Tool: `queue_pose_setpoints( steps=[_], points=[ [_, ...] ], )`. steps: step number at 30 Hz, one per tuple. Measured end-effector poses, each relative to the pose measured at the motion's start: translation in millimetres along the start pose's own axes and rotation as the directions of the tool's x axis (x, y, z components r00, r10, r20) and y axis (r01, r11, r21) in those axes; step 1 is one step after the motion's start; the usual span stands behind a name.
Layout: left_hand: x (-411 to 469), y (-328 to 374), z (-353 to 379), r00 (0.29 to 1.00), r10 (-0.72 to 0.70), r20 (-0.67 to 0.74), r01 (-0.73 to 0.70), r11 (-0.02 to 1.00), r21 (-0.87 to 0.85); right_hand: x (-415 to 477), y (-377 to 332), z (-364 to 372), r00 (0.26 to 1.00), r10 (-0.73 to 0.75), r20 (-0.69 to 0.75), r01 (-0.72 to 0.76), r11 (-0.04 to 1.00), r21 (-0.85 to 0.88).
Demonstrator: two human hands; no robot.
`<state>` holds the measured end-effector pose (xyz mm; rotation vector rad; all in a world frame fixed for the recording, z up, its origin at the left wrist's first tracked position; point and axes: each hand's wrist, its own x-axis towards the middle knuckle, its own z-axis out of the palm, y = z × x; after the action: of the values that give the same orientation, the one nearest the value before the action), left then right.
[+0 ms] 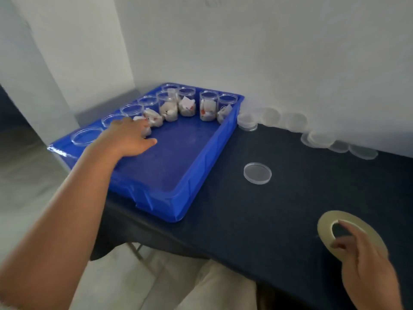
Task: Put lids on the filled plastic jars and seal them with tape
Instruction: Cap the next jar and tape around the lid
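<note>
Left hand (131, 137) is reached out into the blue tray (196, 173), palm down, fingers straight-ish, thumb spread wide, holding nothing. Fingertips sit at the base of 1 jar (137, 115) in the row of filled jars (186, 104). Blur there, so I cannot tell if they touch it.

The jars stand upright along the tray's left and far sides, mouths up, no lids on any that show. White scraps with red bits are inside several.

Key relation: the jar lies straight ahead of the left hand, on the far-left side of the tray. Its long axis is vertical, so a side grasp round the wall looks right. The left hand is by far the nearer one.

Right hand (366, 260) is well apart, at the near-right of the tabletop (268, 220). Its fingers are curled over the near rim of the tape roll (324, 224), thumb at the core hole, so it is gripping the roll.

1 loose lid (257, 172) lies flat on the tabletop between tray and roll, nearer the right hand. More lids (295, 121) are scattered along the wall, just beside the tray's far-right corner.

Judgement: early stage, no jar capped or taped yet. The next move probably brings the jar out toward the loose lid. The risk is knocking neighbouring jars, which stand close together.
</note>
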<state>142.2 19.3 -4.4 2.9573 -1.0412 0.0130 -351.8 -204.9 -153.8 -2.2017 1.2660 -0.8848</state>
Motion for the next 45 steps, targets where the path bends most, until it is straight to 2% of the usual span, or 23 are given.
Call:
queue_pose_setpoints(
  steps=[1,3,4,7,10,14,17,21,24,27,30,32,35,37,40,43,45],
  points=[
    [17.8,-15.4,2.3,0.995,-0.096,0.015,0.095,0.995,0.044,1.1,-0.4,0.7,1.0,0.018,-0.01,-0.018,1.0,0.016],
    [42.1,-38.6,10.3,0.959,-0.275,0.065,0.275,0.961,0.007,2.1,-1.8,0.9,1.0,0.008,-0.024,-0.008,1.0,0.004],
    [49.4,-46.5,16.0,0.946,-0.313,0.087,0.314,0.949,0.005,2.7,-2.8,0.8,1.0,0.003,-0.025,-0.003,1.0,-0.009],
    [64.3,-57.3,34.9,0.949,-0.308,0.068,0.304,0.951,0.064,3.1,3.2,2.4,0.999,0.021,-0.034,-0.023,0.997,-0.072],
    [72.0,-57.9,38.5,0.957,-0.288,-0.042,0.291,0.95,0.111,4.2,18.5,7.3,0.998,0.052,-0.02,-0.054,0.988,-0.147],
    [74.8,-58.4,34.8,0.956,-0.286,-0.059,0.292,0.93,0.224,5.3,10.0,4.8,1.0,-0.006,0.002,0.006,0.969,-0.247],
    [72.0,-57.9,32.0,0.976,-0.214,-0.042,0.218,0.957,0.191,4.3,-6.9,2.4,1.0,0.002,-0.016,-0.006,0.968,-0.253],
    [54.6,-37.2,26.0,1.0,-0.023,0.006,0.022,0.999,0.029,3.1,-11.5,1.2,1.0,0.031,-0.001,-0.03,0.968,-0.249],
    [35.5,-11.0,30.6,0.984,0.176,-0.024,-0.177,0.982,-0.061,2.2,-14.1,0.2,0.999,-0.018,-0.037,0.008,0.967,-0.253],
    [20.4,19.8,40.2,0.948,0.315,-0.052,-0.318,0.946,-0.07,-0.1,-8.8,1.2,0.995,-0.061,-0.078,0.039,0.965,-0.26],
    [9.7,41.7,44.2,0.918,0.381,-0.111,-0.381,0.924,0.021,2.5,-0.8,1.5,0.997,-0.053,-0.057,0.038,0.972,-0.232],
    [5.7,49.3,41.1,0.913,0.386,-0.131,-0.373,0.921,0.112,3.9,1.7,1.6,0.998,-0.041,-0.048,0.031,0.98,-0.199],
    [-2.7,56.1,25.5,0.917,0.365,-0.165,-0.34,0.927,0.158,4.7,1.9,0.6,0.998,-0.053,-0.035,0.048,0.989,-0.139],
    [-9.7,57.6,8.2,0.874,0.389,-0.29,-0.34,0.918,0.207,4.9,1.4,-0.3,0.998,-0.054,-0.025,0.052,0.994,-0.092],
    [-18.6,62.8,-27.0,0.768,0.419,-0.485,-0.375,0.907,0.19,4.2,3.5,-1.8,0.999,-0.028,-0.033,0.026,0.998,-0.057],
    [-31.3,82.3,-59.3,0.668,0.485,-0.564,-0.51,0.851,0.127,3.0,3.9,-3.4,0.998,-0.043,-0.044,0.04,0.998,-0.047],
    [-47.0,105.1,-69.8,0.622,0.564,-0.543,-0.608,0.785,0.12,2.3,0.5,-4.7,0.997,-0.066,-0.043,0.065,0.997,-0.039]
  ],
)
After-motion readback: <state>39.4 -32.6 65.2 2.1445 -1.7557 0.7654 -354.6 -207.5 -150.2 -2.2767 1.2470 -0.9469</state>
